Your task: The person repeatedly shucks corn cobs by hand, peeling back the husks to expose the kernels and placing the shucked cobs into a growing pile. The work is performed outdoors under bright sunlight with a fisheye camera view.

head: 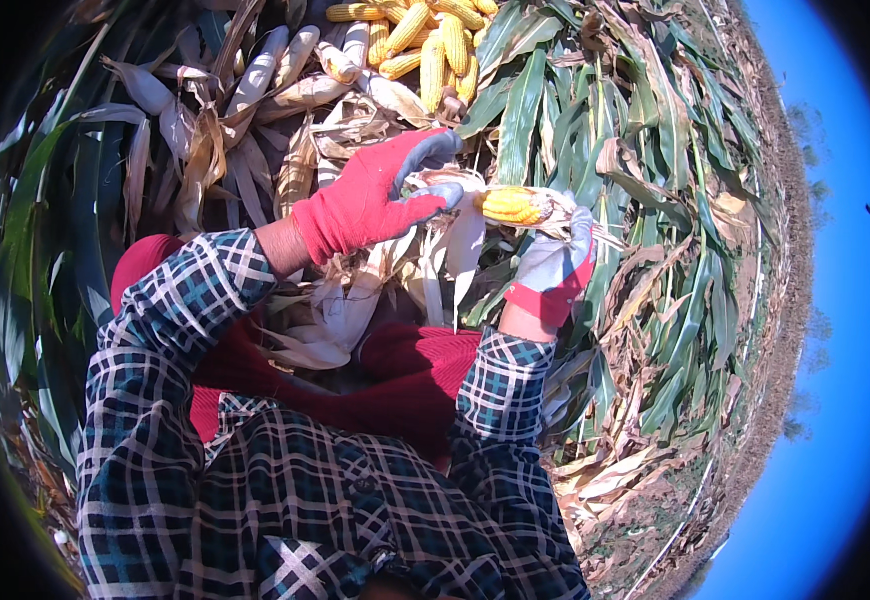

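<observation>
Both my hands wear red and grey work gloves. Between them lies an ear of corn (511,205) with yellow kernels showing, its pale dry husk (466,244) peeled back towards the left and hanging down. My right hand (561,251) grips the silk-covered end of the ear. My left hand (390,187) is at the husk end, thumb and fingers curled with a gap between them; whether it pinches the husk I cannot tell. Loose dry husks (330,315) lie below, in front of my knees.
Husked yellow ears (435,49) are piled at the top centre. Left of them lie several ears still in pale husks (258,71). Green and dry corn stalks with leaves (525,112) cover the ground on the right, and more green leaves (26,247) stand at the far left.
</observation>
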`<state>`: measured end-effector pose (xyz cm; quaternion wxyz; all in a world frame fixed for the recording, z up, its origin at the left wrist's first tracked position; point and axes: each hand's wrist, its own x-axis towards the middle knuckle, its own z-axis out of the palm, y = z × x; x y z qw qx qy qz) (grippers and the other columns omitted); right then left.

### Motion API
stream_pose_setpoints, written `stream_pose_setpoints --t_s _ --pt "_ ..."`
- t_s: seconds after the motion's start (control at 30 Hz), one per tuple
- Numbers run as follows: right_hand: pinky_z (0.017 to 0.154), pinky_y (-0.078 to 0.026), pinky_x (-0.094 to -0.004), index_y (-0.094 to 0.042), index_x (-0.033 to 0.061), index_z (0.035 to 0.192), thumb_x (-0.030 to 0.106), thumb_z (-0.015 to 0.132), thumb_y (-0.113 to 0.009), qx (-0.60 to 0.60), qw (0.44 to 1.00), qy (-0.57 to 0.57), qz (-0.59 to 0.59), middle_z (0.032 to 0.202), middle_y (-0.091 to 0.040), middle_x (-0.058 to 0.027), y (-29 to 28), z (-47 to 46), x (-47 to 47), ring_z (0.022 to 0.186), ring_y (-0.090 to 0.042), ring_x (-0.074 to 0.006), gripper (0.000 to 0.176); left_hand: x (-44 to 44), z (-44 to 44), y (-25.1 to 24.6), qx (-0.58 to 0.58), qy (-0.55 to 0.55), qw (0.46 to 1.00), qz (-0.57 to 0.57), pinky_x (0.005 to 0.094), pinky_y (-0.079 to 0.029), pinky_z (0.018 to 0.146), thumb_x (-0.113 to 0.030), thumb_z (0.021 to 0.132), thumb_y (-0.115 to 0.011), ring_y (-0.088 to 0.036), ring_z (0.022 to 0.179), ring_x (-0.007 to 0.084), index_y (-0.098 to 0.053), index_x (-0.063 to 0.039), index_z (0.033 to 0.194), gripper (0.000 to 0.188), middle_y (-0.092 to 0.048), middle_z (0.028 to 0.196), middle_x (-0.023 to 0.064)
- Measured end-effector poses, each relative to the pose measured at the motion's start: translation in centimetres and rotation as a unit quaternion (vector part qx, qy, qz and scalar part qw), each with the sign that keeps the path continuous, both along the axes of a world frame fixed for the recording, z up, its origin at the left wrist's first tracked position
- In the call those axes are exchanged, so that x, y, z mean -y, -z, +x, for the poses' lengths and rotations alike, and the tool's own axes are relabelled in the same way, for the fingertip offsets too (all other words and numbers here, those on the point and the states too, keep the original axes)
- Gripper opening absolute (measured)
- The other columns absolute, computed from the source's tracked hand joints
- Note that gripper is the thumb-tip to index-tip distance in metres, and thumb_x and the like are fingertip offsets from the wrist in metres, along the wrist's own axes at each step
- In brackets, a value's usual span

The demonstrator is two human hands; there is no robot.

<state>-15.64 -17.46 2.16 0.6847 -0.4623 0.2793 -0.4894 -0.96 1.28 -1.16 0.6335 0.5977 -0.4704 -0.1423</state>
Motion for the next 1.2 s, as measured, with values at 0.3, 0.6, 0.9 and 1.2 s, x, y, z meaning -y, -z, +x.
stream_pose_setpoints --t_s 0.3,0.6,0.9,1.2 --pt "0.093 -0.048 -0.0436 -0.059 0.0038 0.111 0.034 0.096 -0.053 0.089 0.91 -0.277 0.296 0.112 -0.061 -0.0136 0.9 1.7 -6.4 0.104 -0.059 -0.0274 0.034 1.7 -3.2 1.9 -0.242 0.026 0.97 0.009 0.0357 -0.035 0.108 -0.029 0.078 -0.08 -0.043 0.128 0.0206 -0.025 -0.002 0.147 0.092 -0.045 0.138 0.0132" --pt "0.08 -0.053 -0.0355 -0.06 0.0049 0.092 0.03 0.098 -0.052 0.05 0.849 -0.428 0.307 0.082 -0.06 -0.0044 2.6 -0.2 -7.4 0.076 -0.061 -0.0189 0.027 -0.8 0.7 -1.6 -0.297 0.072 0.952 0.033 0.0315 -0.049 0.09 -0.022 0.102 -0.04 -0.063 0.096 0.027 -0.042 -0.008 0.138 0.038 -0.059 0.112 0.0163" --pt "0.049 -0.041 -0.0216 -0.061 0.0025 0.092 0.02 0.088 -0.07 -0.264 0.811 -0.522 0.038 0.073 -0.061 -0.0017 -0.3 -0.3 -7.5 0.053 -0.052 -0.008 0.02 -2.3 5.3 -3.7 -0.418 -0.121 0.898 -0.065 0.0322 -0.053 0.078 -0.046 0.099 -0.046 -0.059 0.088 0.0146 -0.047 -0.01 0.137 0.053 -0.057 0.103 0.0054" --pt "0.078 -0.05 -0.0276 -0.051 0.0002 0.126 0.013 0.078 -0.078 -0.286 0.814 -0.504 -0.035 0.107 -0.062 -0.0053 4.1 2.4 -10.6 0.088 -0.06 -0.0116 0.057 -2.0 3.1 -1.5 0.161 -0.203 0.964 -0.062 0.0355 -0.05 0.087 -0.029 0.102 -0.038 -0.062 0.096 0.0282 -0.05 -0.005 0.134 0.042 -0.06 0.115 0.0136"
